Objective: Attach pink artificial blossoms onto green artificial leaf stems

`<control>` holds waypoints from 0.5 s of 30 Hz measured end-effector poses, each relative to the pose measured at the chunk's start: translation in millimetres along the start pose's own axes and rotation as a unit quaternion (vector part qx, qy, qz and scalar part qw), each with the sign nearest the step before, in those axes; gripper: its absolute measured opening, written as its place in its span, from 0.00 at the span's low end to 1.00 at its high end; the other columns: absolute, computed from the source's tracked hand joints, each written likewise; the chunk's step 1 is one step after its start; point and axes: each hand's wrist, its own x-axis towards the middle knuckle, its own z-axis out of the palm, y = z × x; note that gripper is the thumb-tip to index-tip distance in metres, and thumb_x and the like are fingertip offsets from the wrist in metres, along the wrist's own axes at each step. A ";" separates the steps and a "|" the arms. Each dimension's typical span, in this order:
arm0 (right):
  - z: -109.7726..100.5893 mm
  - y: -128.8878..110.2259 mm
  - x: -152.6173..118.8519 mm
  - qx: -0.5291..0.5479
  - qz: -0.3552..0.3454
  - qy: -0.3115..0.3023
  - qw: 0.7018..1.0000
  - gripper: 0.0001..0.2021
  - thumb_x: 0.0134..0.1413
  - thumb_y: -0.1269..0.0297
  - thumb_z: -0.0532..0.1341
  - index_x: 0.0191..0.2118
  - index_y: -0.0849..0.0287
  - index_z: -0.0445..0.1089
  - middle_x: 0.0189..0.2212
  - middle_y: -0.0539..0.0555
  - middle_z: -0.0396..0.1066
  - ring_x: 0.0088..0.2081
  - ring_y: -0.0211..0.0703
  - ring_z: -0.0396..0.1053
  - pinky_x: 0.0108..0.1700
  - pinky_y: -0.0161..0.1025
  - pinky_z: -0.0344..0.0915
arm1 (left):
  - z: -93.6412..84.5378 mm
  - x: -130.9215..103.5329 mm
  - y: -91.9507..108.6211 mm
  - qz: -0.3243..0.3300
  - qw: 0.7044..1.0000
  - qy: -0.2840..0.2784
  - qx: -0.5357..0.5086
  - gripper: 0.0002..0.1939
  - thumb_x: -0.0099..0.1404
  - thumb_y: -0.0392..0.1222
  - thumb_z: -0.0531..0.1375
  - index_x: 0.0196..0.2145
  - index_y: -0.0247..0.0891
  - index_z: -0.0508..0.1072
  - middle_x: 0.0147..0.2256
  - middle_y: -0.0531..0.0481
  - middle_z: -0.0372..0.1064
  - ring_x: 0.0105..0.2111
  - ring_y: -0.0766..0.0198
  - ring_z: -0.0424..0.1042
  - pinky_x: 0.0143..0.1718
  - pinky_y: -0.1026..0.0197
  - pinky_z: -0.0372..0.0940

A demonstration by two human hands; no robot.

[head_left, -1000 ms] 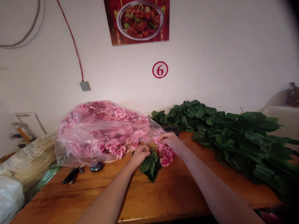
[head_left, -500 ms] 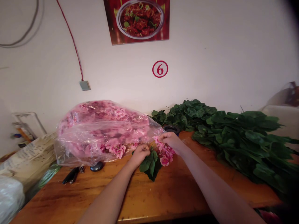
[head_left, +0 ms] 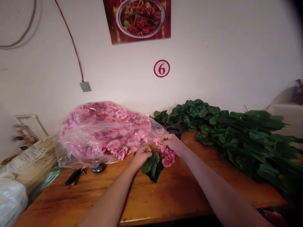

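My left hand (head_left: 142, 156) is closed, its fingers pinching the upper end of a sprig of green artificial leaves (head_left: 152, 167) that hangs down over the table. Just to its right, my right hand (head_left: 172, 143) is closed on a pink artificial flower cluster (head_left: 168, 157), gripping it near the top while the blossoms droop below the fingers. Leaves and blossoms sit side by side; whether their stems join is hidden. Behind my left hand lies a clear plastic bag (head_left: 78, 134) full of pink flowers, with some blossoms (head_left: 119, 152) showing at its lower edge.
A large heap of green leaves (head_left: 236, 138) covers the table's right side. A dark round container (head_left: 174, 130) stands behind my right hand. On the wooden table (head_left: 99, 192) are a black oval object (head_left: 98, 168) and a black-handled item (head_left: 73, 177). Brown sacks (head_left: 30, 157) stand at left.
Both hands keep nearly the same position and hold on the leaves and flowers. The view has shifted very slightly.
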 end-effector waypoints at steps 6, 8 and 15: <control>-6.0 -7.8 -8.5 -0.141 -0.053 -0.077 0.986 0.19 0.43 0.50 0.63 0.36 0.62 0.69 0.29 0.51 0.69 0.30 0.39 0.63 0.30 0.33 0.57 | -1.7 1.1 -0.6 -0.006 1.000 -0.010 -0.012 0.02 0.44 0.34 0.55 0.20 0.36 0.63 0.18 0.57 0.58 0.19 0.71 0.57 0.22 0.67 0.51; -5.1 -5.1 -9.7 -0.194 -0.061 -0.061 0.977 0.26 0.35 0.52 0.68 0.41 0.60 0.66 0.34 0.52 0.69 0.33 0.41 0.64 0.33 0.34 0.57 | -2.3 1.5 -1.2 -0.017 1.000 -0.011 -0.014 0.02 0.44 0.34 0.56 0.20 0.36 0.63 0.18 0.58 0.58 0.18 0.71 0.57 0.21 0.67 0.51; 8.4 3.7 -4.4 -0.217 -0.074 -0.034 0.973 0.14 0.36 0.67 0.66 0.34 0.59 0.65 0.29 0.49 0.69 0.31 0.40 0.64 0.31 0.33 0.55 | -3.2 1.6 -3.7 -0.026 1.000 0.000 -0.007 0.02 0.44 0.34 0.57 0.20 0.35 0.64 0.17 0.58 0.59 0.17 0.72 0.57 0.20 0.68 0.51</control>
